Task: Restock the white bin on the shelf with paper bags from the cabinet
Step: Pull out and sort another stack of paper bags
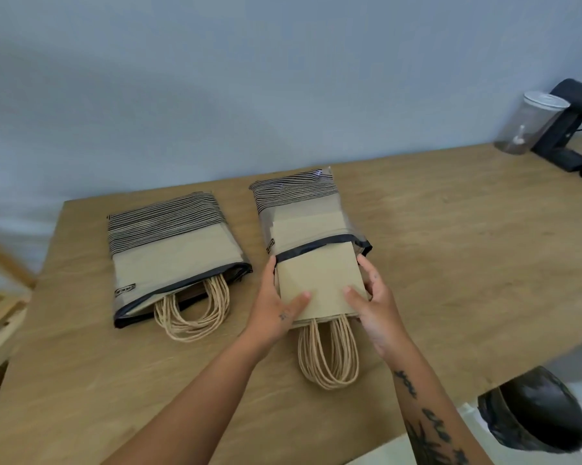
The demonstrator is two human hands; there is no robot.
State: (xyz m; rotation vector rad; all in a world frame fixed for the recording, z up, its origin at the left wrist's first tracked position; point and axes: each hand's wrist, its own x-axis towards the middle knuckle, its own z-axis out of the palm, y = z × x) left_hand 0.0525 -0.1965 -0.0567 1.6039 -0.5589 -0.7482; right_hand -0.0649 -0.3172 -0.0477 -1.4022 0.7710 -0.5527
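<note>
Two clear plastic pouches with black stripes and black zip edges lie on a wooden table [450,236]. The left pouch [172,243] holds brown paper bags whose twine handles stick out of its mouth. From the right pouch [303,213] a stack of brown paper bags [319,283] is partway out, its twine handles [328,354] trailing toward me. My left hand [276,300] grips the stack's left edge, thumb on top. My right hand [373,297] grips its right edge. The white bin, shelf and cabinet are out of view.
A clear jar with a white lid [528,125] and a black stand [571,129] sit at the table's far right by the grey wall. A dark round bin [534,411] stands below the table's right edge. Wooden slats [0,297] show at the left.
</note>
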